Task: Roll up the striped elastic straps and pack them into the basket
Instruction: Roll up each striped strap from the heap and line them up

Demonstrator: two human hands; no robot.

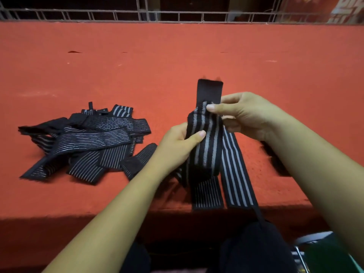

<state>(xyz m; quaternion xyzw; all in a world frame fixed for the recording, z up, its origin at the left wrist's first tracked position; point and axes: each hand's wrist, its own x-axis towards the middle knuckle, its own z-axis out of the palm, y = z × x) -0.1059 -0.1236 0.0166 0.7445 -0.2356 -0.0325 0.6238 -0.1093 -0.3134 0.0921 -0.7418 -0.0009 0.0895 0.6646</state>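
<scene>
Both hands grip one black elastic strap with grey stripes (204, 140) above the near right part of the red cloth-covered desk (177, 56): the left hand (177, 142) pinches its folded middle between thumb and fingers, and the right hand (242, 115) nips it just below its plain black end, while its tail hangs over the near desk edge. The heap of unrolled black striped straps (84, 142) lies to the left; no basket can be identified with certainty. Risks, in my judgement: the springy fabric may unwind if either pinch loosens, and the dangling tail may snag, spoiling the roll.
</scene>
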